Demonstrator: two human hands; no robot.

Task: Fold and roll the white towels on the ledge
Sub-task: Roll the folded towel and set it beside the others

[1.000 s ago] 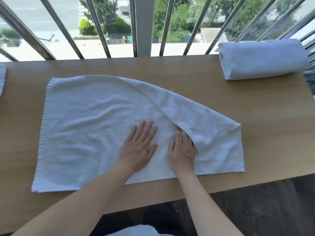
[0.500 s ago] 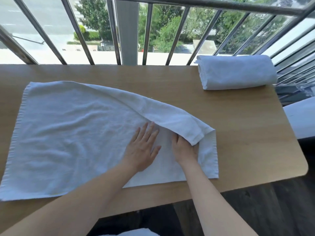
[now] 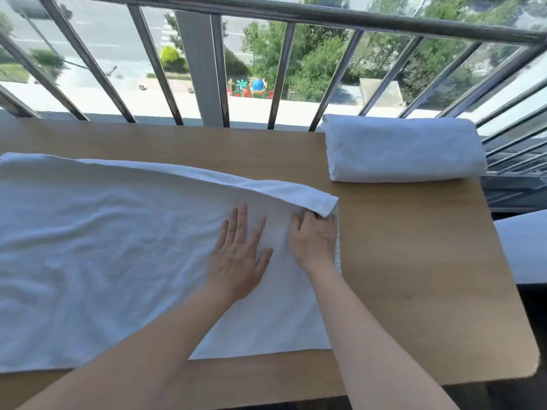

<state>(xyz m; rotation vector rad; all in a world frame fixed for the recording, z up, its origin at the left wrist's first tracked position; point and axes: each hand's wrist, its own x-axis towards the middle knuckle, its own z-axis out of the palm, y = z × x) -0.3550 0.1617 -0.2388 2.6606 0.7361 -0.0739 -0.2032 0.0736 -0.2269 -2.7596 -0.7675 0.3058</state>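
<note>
Lately narrowed flap (image 3: 213, 180) across towel (image 3: 103, 255): fold advancing, rolling pending. Pressing flat with left hand (image 3: 236, 258), fingers straight. Tucked right hand (image 3: 313, 244) under flap; grip undeterminable.

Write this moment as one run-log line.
step: folding flat white cloth towel | left hand: flat, pressing it | right hand: fingers hidden under folded-over edge | rolled white towel: far right on light wooden ledge

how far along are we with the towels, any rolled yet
One done: a rolled towel sits at the far right of the ledge. In hand: the flat towel, far edge folded over; left hand presses it flat, right hand has its fingertips hidden under the flap. Left: finishing this fold, then rolling it.
</note>
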